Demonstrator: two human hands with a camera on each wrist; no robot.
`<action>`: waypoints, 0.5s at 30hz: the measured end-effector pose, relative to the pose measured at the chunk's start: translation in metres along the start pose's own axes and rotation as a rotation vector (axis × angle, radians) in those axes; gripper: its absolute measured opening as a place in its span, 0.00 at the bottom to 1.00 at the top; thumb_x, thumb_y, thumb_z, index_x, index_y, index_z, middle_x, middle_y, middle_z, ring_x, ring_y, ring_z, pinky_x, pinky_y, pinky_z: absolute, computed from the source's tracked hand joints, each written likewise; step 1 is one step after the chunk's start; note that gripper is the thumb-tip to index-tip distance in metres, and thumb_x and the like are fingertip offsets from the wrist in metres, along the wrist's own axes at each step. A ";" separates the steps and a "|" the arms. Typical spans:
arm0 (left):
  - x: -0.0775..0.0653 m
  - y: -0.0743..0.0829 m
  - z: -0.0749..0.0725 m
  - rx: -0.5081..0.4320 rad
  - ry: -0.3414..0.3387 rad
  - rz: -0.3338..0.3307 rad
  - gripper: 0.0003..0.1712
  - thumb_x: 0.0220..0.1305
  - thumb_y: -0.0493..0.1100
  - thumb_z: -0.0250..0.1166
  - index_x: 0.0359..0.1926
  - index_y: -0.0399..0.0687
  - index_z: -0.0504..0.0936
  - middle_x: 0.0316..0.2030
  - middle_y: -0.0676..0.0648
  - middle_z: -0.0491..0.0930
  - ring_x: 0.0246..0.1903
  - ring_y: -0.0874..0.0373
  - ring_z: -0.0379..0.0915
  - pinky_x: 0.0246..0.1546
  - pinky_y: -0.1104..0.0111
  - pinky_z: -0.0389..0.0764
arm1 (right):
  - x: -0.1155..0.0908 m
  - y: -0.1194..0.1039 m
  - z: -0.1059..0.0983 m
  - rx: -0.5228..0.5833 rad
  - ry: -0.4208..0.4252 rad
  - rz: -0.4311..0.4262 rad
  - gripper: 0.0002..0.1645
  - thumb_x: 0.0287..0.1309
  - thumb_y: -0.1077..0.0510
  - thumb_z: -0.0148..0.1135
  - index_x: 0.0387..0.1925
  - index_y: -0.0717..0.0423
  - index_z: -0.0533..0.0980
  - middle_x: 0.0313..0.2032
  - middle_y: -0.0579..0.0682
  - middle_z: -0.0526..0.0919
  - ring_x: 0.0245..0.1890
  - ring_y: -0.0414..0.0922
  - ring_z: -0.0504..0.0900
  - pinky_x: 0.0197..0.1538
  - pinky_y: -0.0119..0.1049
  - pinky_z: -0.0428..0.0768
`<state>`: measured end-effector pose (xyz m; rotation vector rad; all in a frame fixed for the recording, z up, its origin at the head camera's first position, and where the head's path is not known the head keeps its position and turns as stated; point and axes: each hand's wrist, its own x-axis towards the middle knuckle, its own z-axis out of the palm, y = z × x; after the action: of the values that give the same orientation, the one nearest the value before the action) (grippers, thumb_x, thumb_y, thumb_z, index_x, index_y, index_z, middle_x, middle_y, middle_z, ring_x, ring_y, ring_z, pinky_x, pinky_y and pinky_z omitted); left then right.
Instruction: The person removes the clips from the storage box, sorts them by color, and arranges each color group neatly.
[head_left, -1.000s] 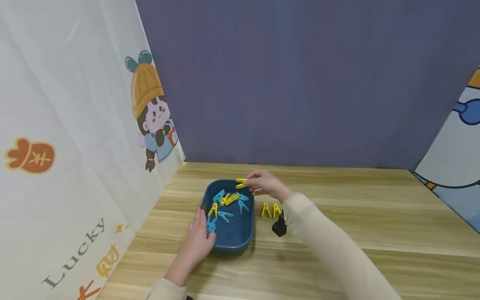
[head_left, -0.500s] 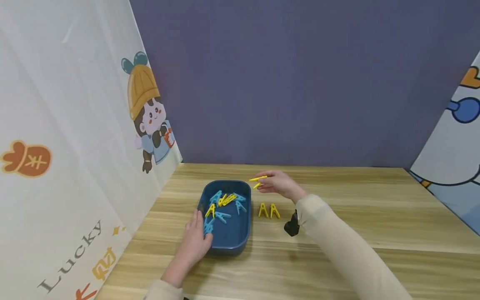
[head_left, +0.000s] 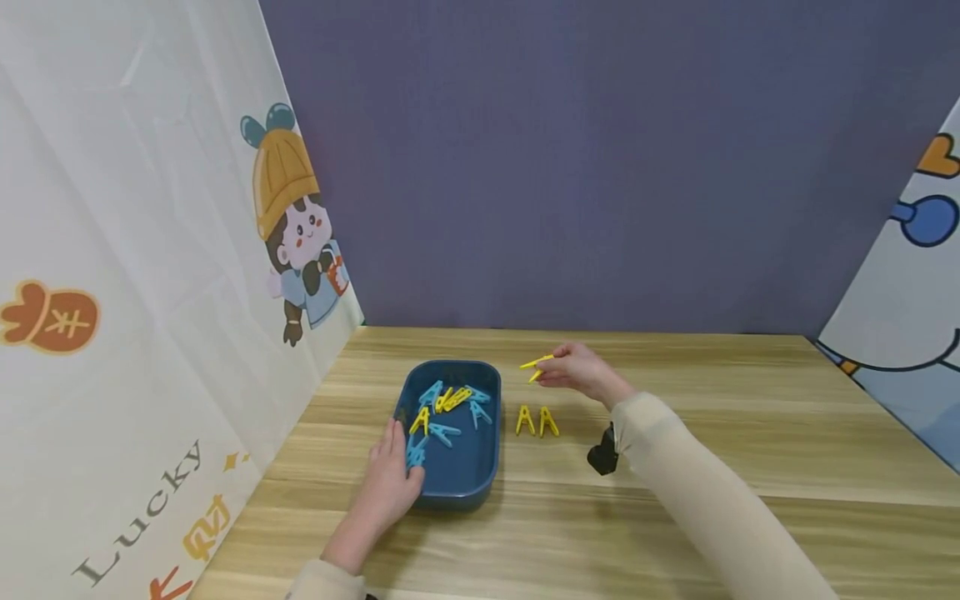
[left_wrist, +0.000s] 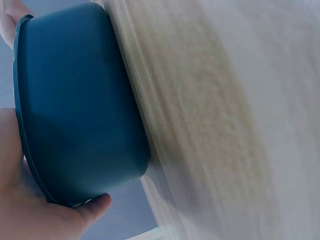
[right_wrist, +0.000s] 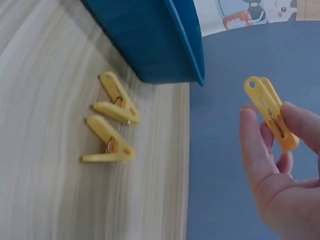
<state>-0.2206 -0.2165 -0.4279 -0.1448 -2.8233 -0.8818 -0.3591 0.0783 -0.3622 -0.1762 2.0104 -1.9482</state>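
Head view: left hand (head_left: 392,482) at the blue bin's (head_left: 459,502) 8 o'clock, fingers nearly straight against the rim. Right hand (head_left: 581,373) off its 2 o'clock, fingers pinching a yellow clip (head_left: 537,361) above the bench (head_left: 697,375). Two loose clips (head_left: 524,411) sit at 3 o'clock on the bench; a blue-and-yellow jumble of clips (head_left: 456,401) lies inside.

Left wrist: thumb touches bin at 7 o'clock.

Right wrist: pinched clip at 3 o'clock, loose pair at 9.

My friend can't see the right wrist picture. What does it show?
A right hand holds a yellow clothespin. Two more yellow clothespins rest on a wooden table beside a blue tub.
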 end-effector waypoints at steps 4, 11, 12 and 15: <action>0.001 0.001 0.000 0.001 -0.001 -0.001 0.41 0.56 0.39 0.55 0.65 0.22 0.49 0.67 0.29 0.44 0.62 0.32 0.47 0.59 0.47 0.55 | -0.001 0.003 -0.007 -0.002 0.013 0.008 0.19 0.59 0.70 0.53 0.46 0.70 0.55 0.42 0.69 0.73 0.33 0.48 0.82 0.45 0.41 0.77; 0.002 0.001 0.000 0.007 -0.007 -0.002 0.41 0.56 0.38 0.55 0.65 0.22 0.49 0.67 0.29 0.44 0.62 0.32 0.46 0.58 0.46 0.55 | -0.006 0.008 -0.016 -0.045 0.017 0.019 0.18 0.59 0.68 0.53 0.49 0.71 0.60 0.40 0.63 0.74 0.29 0.44 0.81 0.44 0.42 0.78; 0.002 0.001 0.001 0.009 -0.008 -0.003 0.41 0.56 0.39 0.55 0.65 0.22 0.49 0.67 0.29 0.44 0.62 0.32 0.46 0.58 0.46 0.55 | -0.006 0.009 -0.018 -0.052 0.018 0.022 0.18 0.59 0.68 0.53 0.49 0.70 0.61 0.39 0.63 0.74 0.29 0.44 0.80 0.43 0.42 0.78; 0.002 0.002 0.001 0.003 -0.015 -0.008 0.41 0.56 0.39 0.55 0.65 0.22 0.48 0.67 0.30 0.43 0.62 0.32 0.46 0.58 0.46 0.55 | -0.006 0.014 -0.023 -0.066 0.024 0.035 0.20 0.59 0.67 0.54 0.52 0.70 0.62 0.38 0.60 0.75 0.29 0.44 0.80 0.41 0.41 0.79</action>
<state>-0.2225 -0.2144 -0.4275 -0.1396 -2.8408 -0.8814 -0.3589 0.1031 -0.3751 -0.1335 2.0807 -1.8730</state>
